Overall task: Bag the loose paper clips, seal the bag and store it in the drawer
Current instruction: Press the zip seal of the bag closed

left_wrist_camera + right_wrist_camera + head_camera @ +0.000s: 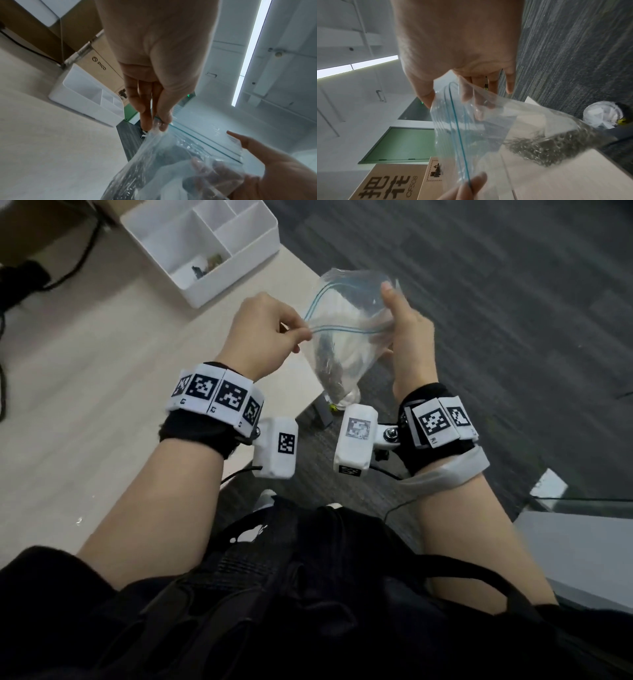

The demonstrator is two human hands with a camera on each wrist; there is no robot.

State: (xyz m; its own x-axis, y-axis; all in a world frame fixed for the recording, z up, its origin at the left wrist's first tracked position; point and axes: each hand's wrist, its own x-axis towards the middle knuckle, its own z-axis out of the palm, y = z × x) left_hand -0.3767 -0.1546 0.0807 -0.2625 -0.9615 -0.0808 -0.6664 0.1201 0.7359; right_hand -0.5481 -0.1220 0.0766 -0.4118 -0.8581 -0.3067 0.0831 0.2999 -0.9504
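The zip bag (337, 344) is held in the air just off the corner of the desk (85, 364), mouth up and gaping, with its long axis running down to the lowest corner. There the paper clips (544, 147) sit in a dark heap. The left hand (265, 333) pinches the near end of the blue zip strip between thumb and fingertips. The right hand (409, 337) grips the far end, thumb up along the rim, fingers behind the film. Judged: thin, limp, slippery film, bottom-heavy with clips; best held at the stiffer strip ends. The white organiser (202, 244) stands further along the desk. No drawer is identifiable.
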